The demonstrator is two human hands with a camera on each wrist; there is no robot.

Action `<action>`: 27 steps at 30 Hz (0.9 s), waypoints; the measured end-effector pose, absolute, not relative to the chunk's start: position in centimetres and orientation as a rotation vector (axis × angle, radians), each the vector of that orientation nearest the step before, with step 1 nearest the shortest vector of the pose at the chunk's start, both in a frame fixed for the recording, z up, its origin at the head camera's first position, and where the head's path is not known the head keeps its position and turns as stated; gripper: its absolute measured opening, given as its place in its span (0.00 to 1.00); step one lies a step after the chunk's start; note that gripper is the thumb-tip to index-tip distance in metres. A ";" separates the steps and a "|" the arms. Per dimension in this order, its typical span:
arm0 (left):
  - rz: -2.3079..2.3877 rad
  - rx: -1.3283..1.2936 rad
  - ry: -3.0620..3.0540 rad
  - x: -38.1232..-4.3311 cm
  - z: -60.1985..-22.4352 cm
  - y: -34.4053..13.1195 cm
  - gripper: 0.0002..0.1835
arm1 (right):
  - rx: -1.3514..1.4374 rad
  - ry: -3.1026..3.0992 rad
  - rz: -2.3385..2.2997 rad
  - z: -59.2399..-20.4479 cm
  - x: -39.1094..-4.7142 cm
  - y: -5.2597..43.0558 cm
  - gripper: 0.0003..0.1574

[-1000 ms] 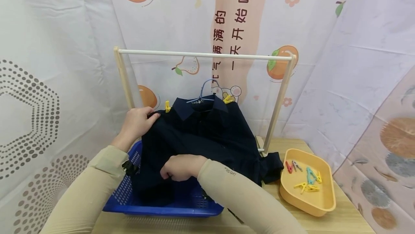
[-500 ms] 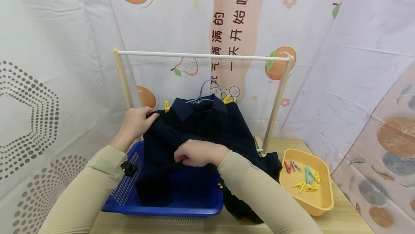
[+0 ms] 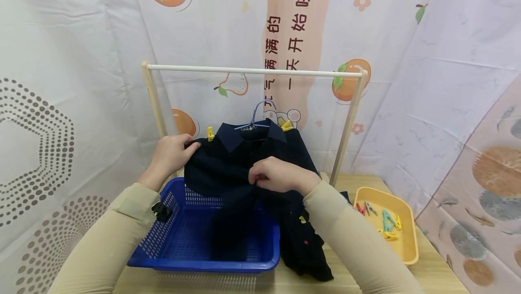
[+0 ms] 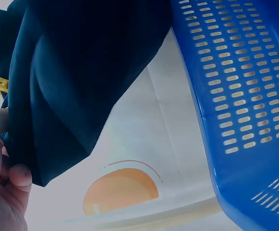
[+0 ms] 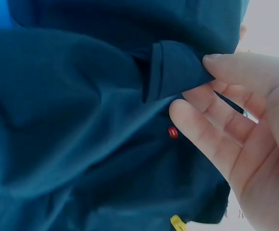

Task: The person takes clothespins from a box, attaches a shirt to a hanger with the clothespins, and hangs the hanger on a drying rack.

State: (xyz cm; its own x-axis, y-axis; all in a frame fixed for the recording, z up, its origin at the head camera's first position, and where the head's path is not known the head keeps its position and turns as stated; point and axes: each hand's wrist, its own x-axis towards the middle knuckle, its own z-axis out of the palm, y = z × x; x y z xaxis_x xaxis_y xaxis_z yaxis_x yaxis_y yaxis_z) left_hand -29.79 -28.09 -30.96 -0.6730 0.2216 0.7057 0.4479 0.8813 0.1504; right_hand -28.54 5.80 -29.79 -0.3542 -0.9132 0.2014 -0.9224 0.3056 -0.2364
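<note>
A dark navy collared shirt (image 3: 215, 163) is on a blue hanger (image 3: 253, 117), with one yellow clothespin (image 3: 210, 134) at its left shoulder and another yellow clothespin (image 3: 287, 125) at the right. My left hand (image 3: 171, 156) grips the shirt's left shoulder or upper sleeve; its fingertips are partly behind the cloth. Over the shirt's front, my right hand (image 3: 281, 175) pinches cloth. In the right wrist view, the thumb of that right hand (image 5: 245, 130) presses a folded corner of fabric (image 5: 173, 72). A small red spot (image 5: 172, 132) shows on the cloth below.
A blue perforated basket (image 3: 203, 265) stands below the shirt, with some cloth hanging into it. Behind rises a drying rack (image 3: 252, 70) with a white bar. On the right, a yellow tray (image 3: 407, 253) holds several coloured clothespins (image 3: 388, 220). Dark cloth (image 3: 307, 262) spills over the table.
My right hand has moved up and to the right, drawing cloth with it and uncovering more of the basket. The left hand keeps its grip in the same place.
</note>
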 end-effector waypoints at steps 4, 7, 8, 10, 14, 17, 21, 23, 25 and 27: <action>-0.402 -0.487 -2.306 -29.8 -30.8 -27.7 0.09 | 1.723 -2.476 0.532 -29.1 -28.9 7.9 0.12; -0.402 -0.488 -2.298 -29.8 -30.6 -27.2 0.09 | 1.676 -2.446 0.553 -28.7 -29.2 9.8 0.13; -0.403 -0.490 -2.297 -29.7 -30.6 -27.1 0.09 | 1.657 -2.437 0.560 -28.6 -29.3 10.4 0.13; -0.412 -0.495 -2.304 -29.6 -30.5 -26.7 0.09 | 1.625 -2.410 0.570 -28.4 -29.5 11.6 0.13; -0.434 -0.543 -2.302 -29.5 -30.7 -25.8 0.09 | 1.572 -2.329 0.592 -28.2 -29.7 13.8 0.14; -0.460 -0.595 -2.289 -29.4 -30.8 -24.6 0.13 | 1.523 -2.283 0.588 -27.8 -29.9 15.4 0.15; -0.493 -0.640 -2.277 -29.0 -30.5 -22.7 0.15 | 1.422 -2.270 0.565 -27.5 -30.1 17.4 0.16; -0.490 -0.645 -2.280 -28.9 -30.4 -21.9 0.15 | 1.378 -2.279 0.563 -27.6 -30.3 18.2 0.17; -0.480 -0.635 -2.290 -28.8 -30.4 -21.4 0.16 | 1.344 -2.307 0.559 -28.0 -30.5 18.7 0.17; -0.466 -0.617 -2.309 -28.8 -30.3 -20.9 0.18 | 1.333 -2.327 0.545 -28.7 -30.6 19.0 0.17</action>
